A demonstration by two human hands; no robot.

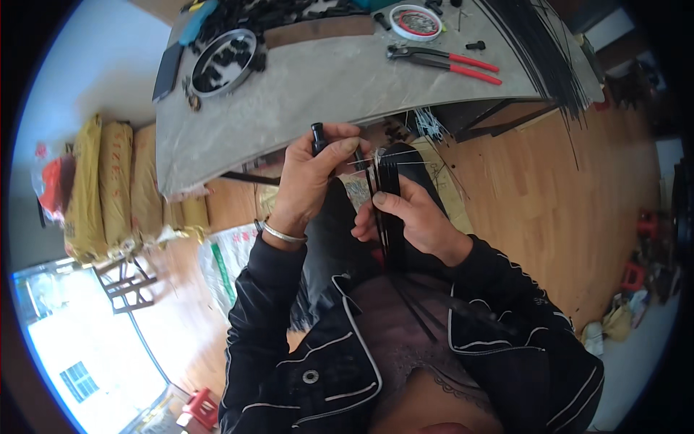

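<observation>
My left hand (309,173) is closed around a small black cylindrical part (316,134), whose ringed top sticks up between thumb and fingers. Close beside it, my right hand (423,220) grips a bundle of thin black rods (389,179) that stands upright over my lap. The rods' lower ends spread apart toward my body. A thin pale wire (426,163) runs across the top of the bundle and trails off to the right. My left fingertips are near the bundle's top; whether they touch it I cannot tell.
The grey table (303,87) lies ahead, holding red-handled pincers (448,64), a round tin of black parts (224,64), a white dish (416,23) and long black rods (528,50). Filled sacks (116,181) stand at left. A red stool (202,409) is at lower left.
</observation>
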